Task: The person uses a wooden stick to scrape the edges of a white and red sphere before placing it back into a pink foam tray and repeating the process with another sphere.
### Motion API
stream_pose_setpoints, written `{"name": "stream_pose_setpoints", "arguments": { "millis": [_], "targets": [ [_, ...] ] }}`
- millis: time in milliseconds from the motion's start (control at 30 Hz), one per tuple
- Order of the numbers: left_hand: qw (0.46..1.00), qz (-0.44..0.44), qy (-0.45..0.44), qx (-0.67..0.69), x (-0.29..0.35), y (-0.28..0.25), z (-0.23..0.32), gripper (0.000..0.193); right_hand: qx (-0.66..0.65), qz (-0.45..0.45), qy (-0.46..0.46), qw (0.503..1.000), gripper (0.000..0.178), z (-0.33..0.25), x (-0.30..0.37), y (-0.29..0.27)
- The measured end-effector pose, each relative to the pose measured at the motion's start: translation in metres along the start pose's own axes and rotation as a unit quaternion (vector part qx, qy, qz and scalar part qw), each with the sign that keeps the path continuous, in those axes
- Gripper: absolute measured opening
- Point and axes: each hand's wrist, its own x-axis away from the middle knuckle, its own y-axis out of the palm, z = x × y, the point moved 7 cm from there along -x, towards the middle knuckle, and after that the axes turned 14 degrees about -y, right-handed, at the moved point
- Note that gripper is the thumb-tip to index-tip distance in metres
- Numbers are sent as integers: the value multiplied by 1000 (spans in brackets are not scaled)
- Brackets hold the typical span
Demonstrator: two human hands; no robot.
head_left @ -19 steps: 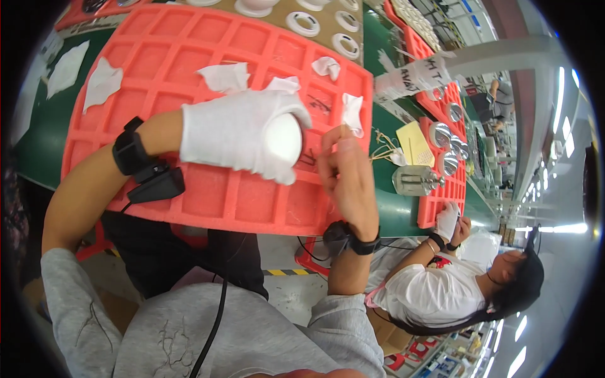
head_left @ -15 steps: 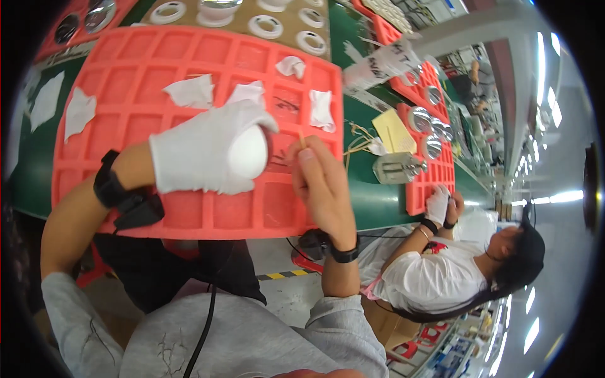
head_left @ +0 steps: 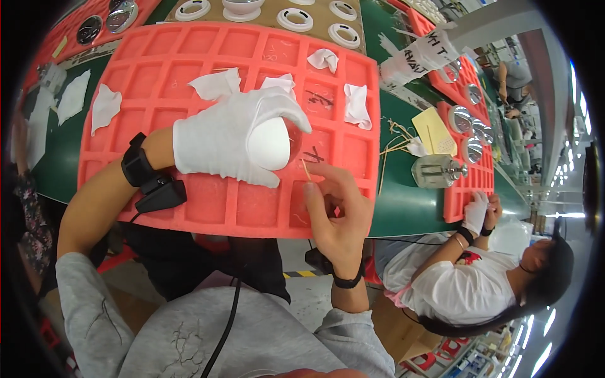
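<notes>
Left of and above the frame's centre, your white-gloved left hand (head_left: pixel 230 138) curls its fingers round a rounded white piece (head_left: pixel 270 144), likely stiff and slippery, best held by its sides, while your bare right hand (head_left: pixel 339 220) pinches a slender, probably brittle wooden stick (head_left: pixel 305 170).

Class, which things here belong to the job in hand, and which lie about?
Probably the job:
Rounded white piece in white-gloved left hand
Thin tan wooden stick in bare right hand

Seemingly lying about:
Yellow rectangular sheet
Clear squat bottle
</notes>
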Motion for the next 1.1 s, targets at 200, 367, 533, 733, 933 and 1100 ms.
{"name": "stream_pose_setpoints", "arguments": {
  "millis": [200,367,533,733,933,1100],
  "targets": [
    [1000,11,-16,19,1,2,0,60,17,28,-52,998,27,-3,5,7],
    [998,43,-19,30,1,-1,2,58,53,40,-109,992,30,-13,-4,10],
    [997,69,-8,24,-4,2,5,56,96,31,-141,985,35,-13,-4,9],
    [997,51,-46,27,0,7,5,60,127,13,-129,983,37,-16,-1,10],
    [995,85,-35,35,2,9,2,55,115,32,-143,982,36,-14,-1,12],
    [997,79,-19,15,2,8,2,58,128,34,-142,981,35,-14,-2,15]
  ]
}}
